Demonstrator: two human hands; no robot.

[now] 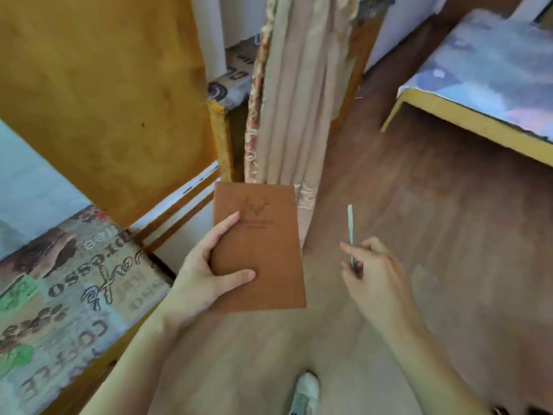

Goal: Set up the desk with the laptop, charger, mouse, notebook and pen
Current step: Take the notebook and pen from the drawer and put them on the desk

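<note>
Looking down from the head camera, the person stands on a brown wood-grain floor (419,220) with both task items carried in the air, not yet set down anywhere. The left hand (206,274) grasps a flat rectangular brown leather-look notebook with an embossed deer head (263,244): the thumb lies across the lower cover, a finger reaches up its left edge, and the remaining fingers are hidden beneath it. The notebook's long axis runs away from the person, tilting slightly, and its cover faces up.

The right hand (374,274) pinches a thin pale-green pen (350,232) between thumb and curled fingers; the pen stands nearly upright, its upper end rising well clear of the knuckles. Notebook and pen sit side by side with a gap of floor between them, neither touching the other.

No tabletop, laptop, charger or mouse can be identified in this view (motion blur softens much of the frame). To the left lies a surface covered in a coffee-print cloth (65,295), backed by an ochre wooden panel (104,94); a beige curtain (299,100) hangs ahead, and a yellow-framed bed with a bluish patterned sheet (478,85) stands to the right. One white shoe (305,390) shows at the bottom edge.

Judging by the task, the carrying step is under way, and both hands must reach the desk before either item can be placed. No containers appear.
</note>
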